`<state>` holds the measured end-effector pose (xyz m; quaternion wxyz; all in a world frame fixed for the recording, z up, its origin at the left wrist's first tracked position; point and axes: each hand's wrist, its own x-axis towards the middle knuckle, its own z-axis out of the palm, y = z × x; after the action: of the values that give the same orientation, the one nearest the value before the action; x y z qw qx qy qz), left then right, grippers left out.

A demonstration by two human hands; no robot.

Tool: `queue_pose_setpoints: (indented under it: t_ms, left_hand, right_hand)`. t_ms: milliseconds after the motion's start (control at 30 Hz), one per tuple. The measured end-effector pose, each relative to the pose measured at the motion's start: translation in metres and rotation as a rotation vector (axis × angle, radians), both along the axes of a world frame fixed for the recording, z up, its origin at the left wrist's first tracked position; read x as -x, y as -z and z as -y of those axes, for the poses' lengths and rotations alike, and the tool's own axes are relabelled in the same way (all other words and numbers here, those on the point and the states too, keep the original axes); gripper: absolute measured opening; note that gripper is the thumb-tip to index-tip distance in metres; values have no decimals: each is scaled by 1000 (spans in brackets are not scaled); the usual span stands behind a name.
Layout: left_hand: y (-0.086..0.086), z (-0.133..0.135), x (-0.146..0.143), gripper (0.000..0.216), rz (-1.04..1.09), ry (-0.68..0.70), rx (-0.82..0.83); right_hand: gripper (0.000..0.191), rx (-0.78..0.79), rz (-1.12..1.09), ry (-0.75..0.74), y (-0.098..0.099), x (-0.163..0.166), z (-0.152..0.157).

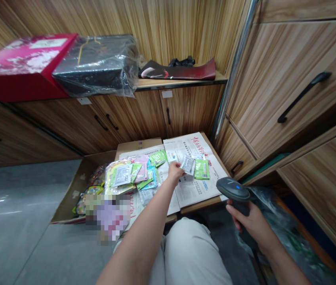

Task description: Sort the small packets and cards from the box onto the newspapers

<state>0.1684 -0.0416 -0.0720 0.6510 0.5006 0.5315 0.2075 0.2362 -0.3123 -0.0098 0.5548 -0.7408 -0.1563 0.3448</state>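
Observation:
My left hand (175, 171) pinches the edge of a silver-grey packet (188, 164) above the newspaper (199, 191). Just right of it, a green packet (201, 169) lies on the paper. In my right hand (252, 223) is a dark handheld barcode scanner (233, 190) with a small blue light on top; its head points left, toward the packets. To the left of my left hand lies a pile of flat packets in green, pink, blue and silver, with a silver packet (122, 175) on top and another green packet (158, 158) at the back.
An open cardboard box (67, 204) with colourful bags stands at the left. On the shelf behind are a pink box (47, 67) and a plastic-wrapped black box (96, 65). Wooden cabinets with a black handle (304, 95) rise at the right, above clear plastic wrapping (293, 221).

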Motion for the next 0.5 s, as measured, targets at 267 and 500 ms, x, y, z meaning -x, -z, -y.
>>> queue_pose_setpoints:
  t_ms: [267, 500]
  left_hand:
    - [28, 17, -19, 39, -15, 31, -83]
    - [29, 25, -24, 11, 125, 288, -136]
  right_hand:
    - [50, 6, -16, 63, -1, -4, 7]
    - [48, 13, -24, 70, 3, -6, 10]
